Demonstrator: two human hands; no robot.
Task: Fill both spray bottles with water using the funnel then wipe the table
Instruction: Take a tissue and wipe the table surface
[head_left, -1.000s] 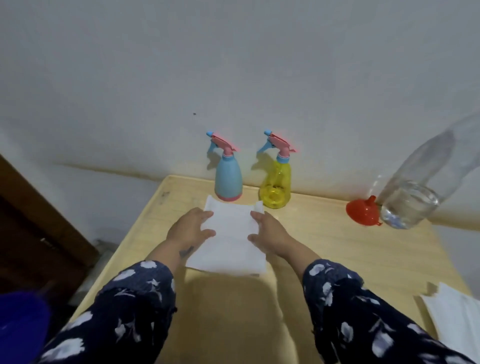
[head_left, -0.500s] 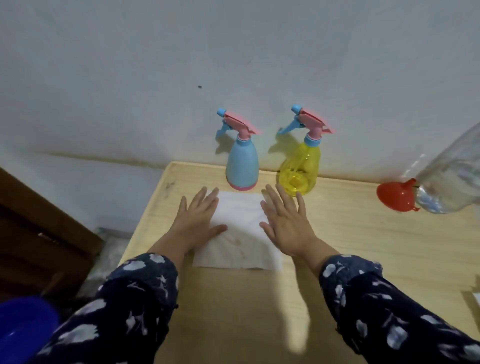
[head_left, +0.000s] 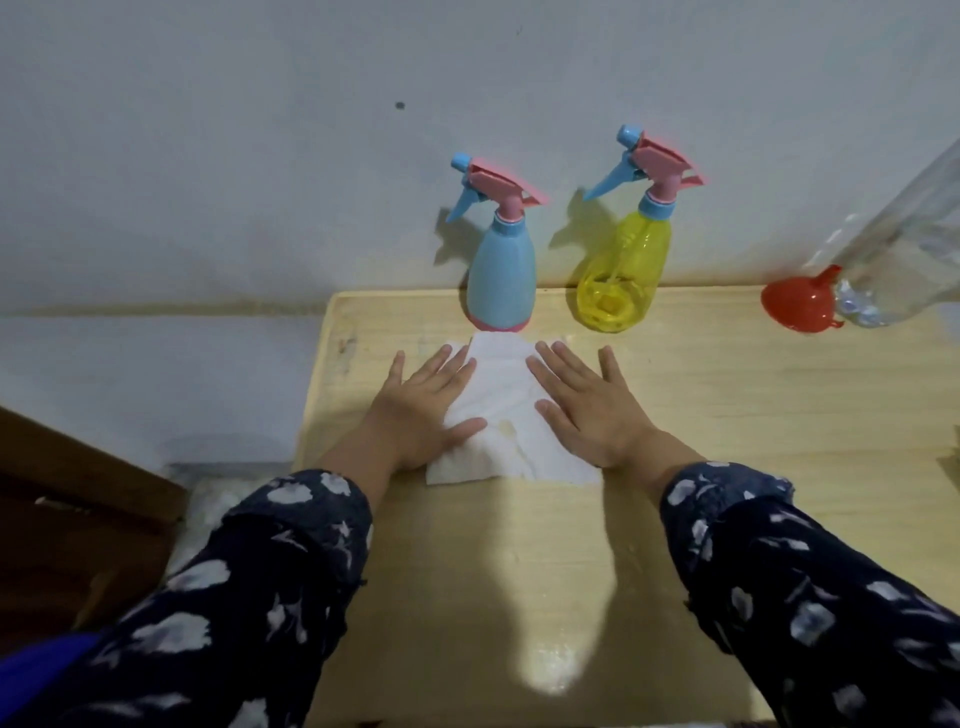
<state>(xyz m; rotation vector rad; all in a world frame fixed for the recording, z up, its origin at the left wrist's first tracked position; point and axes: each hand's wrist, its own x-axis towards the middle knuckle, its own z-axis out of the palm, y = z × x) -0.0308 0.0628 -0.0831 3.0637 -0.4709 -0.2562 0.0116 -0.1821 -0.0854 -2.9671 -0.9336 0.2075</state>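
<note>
Head view, catalogued left to right. Left hand (head_left: 426, 415): one, fingers straight and spread, palm pressed flat on the left part of the tissue. Tissue (head_left: 511, 421): one white sheet, lying flat on the desk (head_left: 727, 415) between and under both hands, its long axis running away from the person toward the wall, its far edge just short of the blue bottle. Right hand (head_left: 587, 410): one, fingers likewise straight and spread, pressing the sheet's right part. Both hands sit about equally near the sheet, so the coming wipe is judged to turn on sliding it along the desk under both palms. Spray bottles: two, upright at the desk's far edge against the wall, both capped; blue spray bottle (head_left: 501, 280) directly beyond the tissue, yellow spray bottle (head_left: 621, 275) just beside it to the right. Funnel (head_left: 795, 304): one, red, lying on its side well right of the hands. Clear plastic bottle (head_left: 904, 260): one, touching or just beside the funnel at the far right.
</note>
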